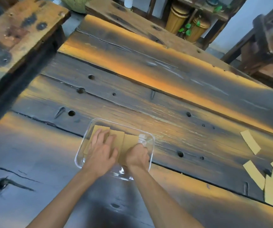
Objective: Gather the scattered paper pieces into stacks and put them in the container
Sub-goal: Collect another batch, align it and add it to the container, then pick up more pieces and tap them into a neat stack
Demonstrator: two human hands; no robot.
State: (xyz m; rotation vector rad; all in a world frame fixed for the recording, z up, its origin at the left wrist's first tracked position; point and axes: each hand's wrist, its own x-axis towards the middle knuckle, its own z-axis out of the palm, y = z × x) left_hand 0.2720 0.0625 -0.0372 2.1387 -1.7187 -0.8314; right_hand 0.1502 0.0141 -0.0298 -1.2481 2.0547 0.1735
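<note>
head view: left hand (102, 146) lies flat, fingers spread, on the papers (116, 137) inside the clear container (150, 155) near the desk's (149, 89) front. right hand (137, 156) curls, pinching the papers' right edge. loose strips (254, 171) lie far right.

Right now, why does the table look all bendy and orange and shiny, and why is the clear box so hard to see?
Head view: the wide lens curves the table planks toward the edges; warm light paints orange streaks beside bluish sheen; the clear box shows only by bright glints on its rim; the hands and paper pieces look slightly soft.
</note>
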